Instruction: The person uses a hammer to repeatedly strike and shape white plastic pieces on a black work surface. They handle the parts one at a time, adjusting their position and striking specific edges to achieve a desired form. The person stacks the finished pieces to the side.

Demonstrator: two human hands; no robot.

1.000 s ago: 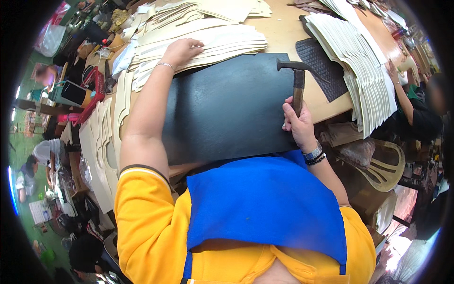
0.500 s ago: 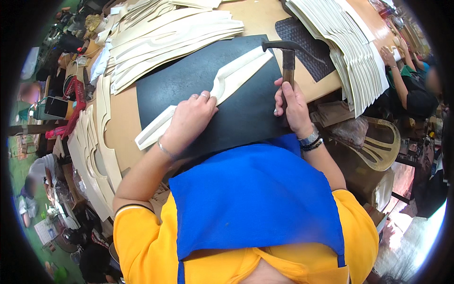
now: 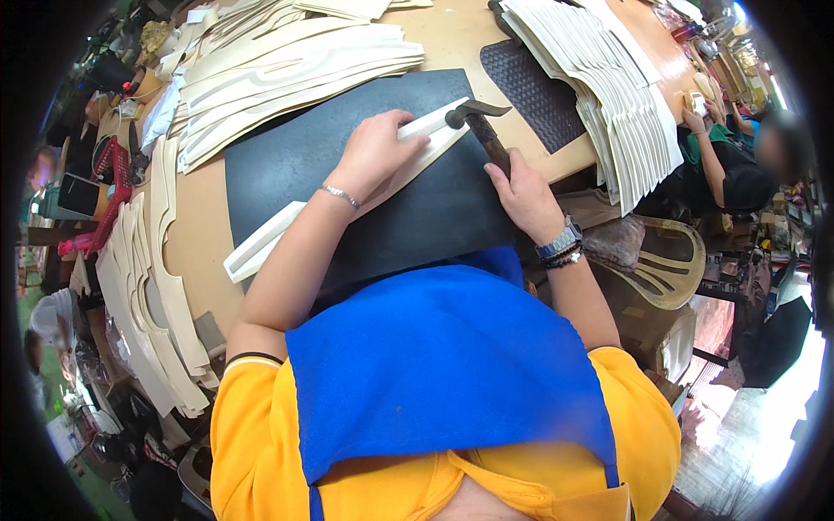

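A long cream-coloured piece with folded edges lies slantwise across a black mat. My left hand grips its far half, thumb and fingers closed on the folded edge; the hand and forearm hide its middle. In my right hand is a hammer, its wooden handle wrapped by the fingers. The dark hammer head is at the piece's far end, just beyond my left fingertips. Whether it touches the piece I cannot tell.
Stacks of cream cut pieces lie at the far left, the near left and the right. Behind the hammer is a dark textured mat. A plastic chair stands at right, near another person. A red basket is at left.
My left hand has slid along the cream piece toward its far end. The hammer has swung down and left, its head now close to that end. The whole view has shifted slightly.
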